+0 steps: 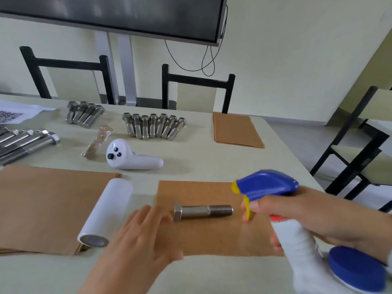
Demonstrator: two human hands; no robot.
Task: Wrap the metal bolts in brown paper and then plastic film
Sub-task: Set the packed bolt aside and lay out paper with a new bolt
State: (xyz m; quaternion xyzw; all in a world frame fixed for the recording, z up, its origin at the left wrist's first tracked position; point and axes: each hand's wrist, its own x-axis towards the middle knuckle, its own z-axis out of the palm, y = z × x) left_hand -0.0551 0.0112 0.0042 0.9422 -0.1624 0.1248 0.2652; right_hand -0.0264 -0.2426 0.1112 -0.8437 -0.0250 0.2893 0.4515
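Bolt (203,211) lies on brown paper sheet (214,234), mid tabletop (212,162). Right hand (314,217) has its grip wrapped round spray bottle (294,236), finger on trigger, nozzle aimed at bolt. Left hand (144,236) flat, fingers straight, pinning paper. Best: short spray, keep paper held down.
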